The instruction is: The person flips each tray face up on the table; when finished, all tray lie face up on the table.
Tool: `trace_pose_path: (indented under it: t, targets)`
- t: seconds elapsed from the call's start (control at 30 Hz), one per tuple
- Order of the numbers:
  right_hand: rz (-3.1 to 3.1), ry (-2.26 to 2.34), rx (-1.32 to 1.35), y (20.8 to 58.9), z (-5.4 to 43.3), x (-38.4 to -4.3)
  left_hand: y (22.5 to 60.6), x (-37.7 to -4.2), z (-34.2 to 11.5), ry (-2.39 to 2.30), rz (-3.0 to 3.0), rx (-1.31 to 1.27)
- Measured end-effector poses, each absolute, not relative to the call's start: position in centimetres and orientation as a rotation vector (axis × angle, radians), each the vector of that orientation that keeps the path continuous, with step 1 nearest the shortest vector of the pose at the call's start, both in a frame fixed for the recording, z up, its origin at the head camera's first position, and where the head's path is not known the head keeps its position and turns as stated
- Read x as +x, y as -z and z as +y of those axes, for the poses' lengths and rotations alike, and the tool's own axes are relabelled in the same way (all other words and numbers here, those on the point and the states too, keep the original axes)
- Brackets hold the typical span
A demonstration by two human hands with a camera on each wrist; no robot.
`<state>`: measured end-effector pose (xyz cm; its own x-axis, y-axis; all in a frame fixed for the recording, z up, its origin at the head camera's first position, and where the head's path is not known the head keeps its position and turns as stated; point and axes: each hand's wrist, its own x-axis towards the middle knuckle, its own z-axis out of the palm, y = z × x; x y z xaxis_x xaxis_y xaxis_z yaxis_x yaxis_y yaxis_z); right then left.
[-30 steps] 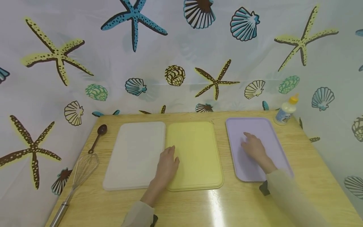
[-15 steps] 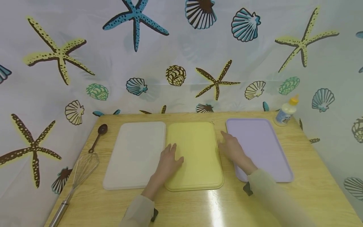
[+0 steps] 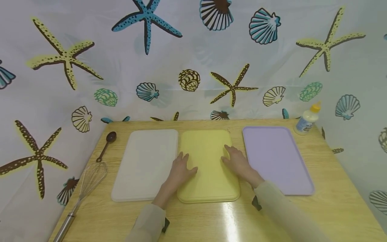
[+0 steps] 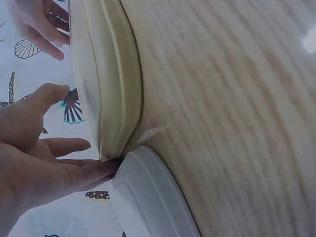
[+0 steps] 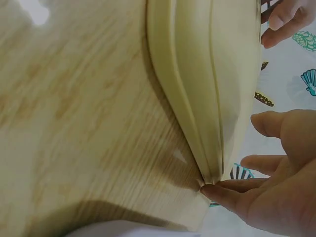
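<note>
Yellow tray (image 3: 208,188) lay centre frame

Its long axis ran up the frame. Your left hand (image 3: 179,172) touched its left edge, your right hand (image 3: 238,163) its right, fingers loosely extended, thumbs apart, clamped on nothing.

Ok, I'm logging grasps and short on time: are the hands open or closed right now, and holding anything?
Left hand: open, at the yellow tray's left edge, not gripping.
Right hand: open, at its right edge, not gripping.

Smooth plastic-looking yellow tray (image 3: 208,168), matching smooth white tray (image 3: 146,164), glossy wood-grained table (image 3: 205,223), shiny metal whisk (image 3: 79,201)
</note>
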<state>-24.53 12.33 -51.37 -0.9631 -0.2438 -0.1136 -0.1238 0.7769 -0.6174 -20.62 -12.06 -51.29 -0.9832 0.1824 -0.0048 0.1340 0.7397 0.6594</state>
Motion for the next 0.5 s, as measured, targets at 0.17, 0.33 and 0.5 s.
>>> trace_pose_path:
  t: [0.17, 0.33, 0.5]
  targets:
    - [2.819, 0.868, -0.333, 51.42, 12.15, -24.4, 50.9, -20.59, -11.9, -1.018, 2.827, 0.236]
    - [2.849, 0.834, -0.331, 51.29, 12.12, -24.55, 51.1, -20.62, -11.75, -1.008, 2.789, 0.217]
    - [2.852, 0.883, -0.287, 51.41, 12.18, -24.86, 51.31, -20.5, -11.63, -1.006, 2.783, 0.222]
